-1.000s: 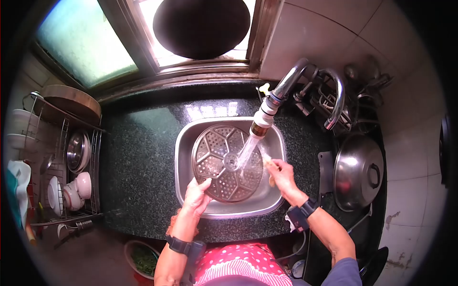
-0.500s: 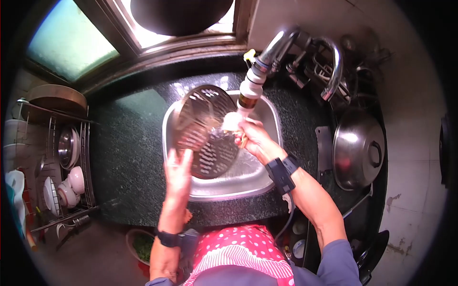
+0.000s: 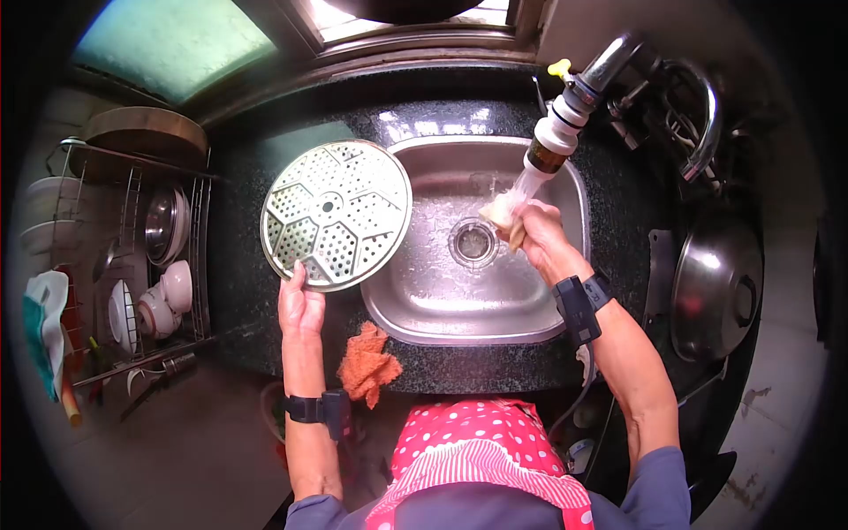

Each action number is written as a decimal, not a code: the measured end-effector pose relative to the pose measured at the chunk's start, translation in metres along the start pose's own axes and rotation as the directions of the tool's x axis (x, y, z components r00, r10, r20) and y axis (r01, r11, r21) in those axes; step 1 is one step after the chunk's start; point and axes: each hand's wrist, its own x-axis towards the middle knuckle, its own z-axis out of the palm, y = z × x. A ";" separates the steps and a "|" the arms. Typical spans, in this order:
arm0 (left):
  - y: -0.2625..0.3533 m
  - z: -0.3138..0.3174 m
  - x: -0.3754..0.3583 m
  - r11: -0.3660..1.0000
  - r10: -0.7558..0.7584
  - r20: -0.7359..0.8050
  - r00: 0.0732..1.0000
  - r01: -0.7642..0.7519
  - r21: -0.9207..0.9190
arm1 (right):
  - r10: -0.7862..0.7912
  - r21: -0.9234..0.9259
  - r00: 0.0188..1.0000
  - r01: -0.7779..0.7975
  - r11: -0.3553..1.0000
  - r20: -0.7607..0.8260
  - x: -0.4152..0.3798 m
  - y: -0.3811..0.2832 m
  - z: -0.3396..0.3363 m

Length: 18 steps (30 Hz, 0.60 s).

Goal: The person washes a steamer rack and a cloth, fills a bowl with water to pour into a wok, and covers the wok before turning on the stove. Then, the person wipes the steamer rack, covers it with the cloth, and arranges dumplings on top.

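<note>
My left hand (image 3: 301,305) grips the near rim of a round, perforated metal steamer plate (image 3: 362,208), thumb on top. The plate is above the counter left of the sink and overlaps the sink's left edge. Water runs from the white tap filter (image 3: 556,132) onto a pale, crumpled cloth (image 3: 502,210) that my right hand (image 3: 541,234) squeezes over the steel sink (image 3: 459,322). The drain (image 3: 473,244) shows below, to the left of that hand.
An orange cloth (image 3: 369,364) lies on the dark counter (image 3: 442,371) at the front. To the left stands a wire dish rack (image 3: 208,265) with bowls and plates. A large metal lid (image 3: 707,291) and a cleaver-like blade (image 3: 658,274) are at the right.
The steamer plate has moved left out of the sink and now faces up, flatter, in my left hand. My right hand stays under the water with the cloth. The view has shifted.
</note>
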 end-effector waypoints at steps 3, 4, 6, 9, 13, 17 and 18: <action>0.003 -0.001 -0.002 0.994 -0.015 -0.043 0.999 0.020 0.110 | -0.054 0.049 0.998 0.055 0.997 -0.029 0.013 0.009 -0.005; 0.004 -0.002 -0.004 0.977 -0.019 -0.092 0.996 0.038 0.210 | -0.033 -0.057 0.999 0.033 0.998 -0.001 0.013 0.008 -0.008; 0.009 -0.008 -0.005 0.905 -0.001 -0.168 0.986 0.072 0.418 | -0.048 -0.084 0.999 0.048 0.995 0.003 0.013 0.006 -0.010; 0.020 -0.021 0.003 0.737 0.103 -0.238 0.966 0.087 0.670 | -0.053 -0.105 0.999 0.053 0.993 -0.002 0.005 0.001 -0.007; 0.027 -0.046 0.012 0.763 0.230 -0.234 0.945 -0.026 0.645 | -0.063 0.040 0.998 0.063 0.997 0.001 0.007 0.001 -0.006; 0.040 -0.041 0.014 0.810 0.291 -0.338 0.895 -0.043 0.584 | -0.039 0.070 0.997 0.034 0.997 0.065 0.015 0.004 -0.011; 0.044 -0.039 0.014 0.848 0.319 -0.366 0.874 -0.091 0.523 | -0.054 0.099 0.996 0.047 0.994 0.073 0.017 0.008 -0.012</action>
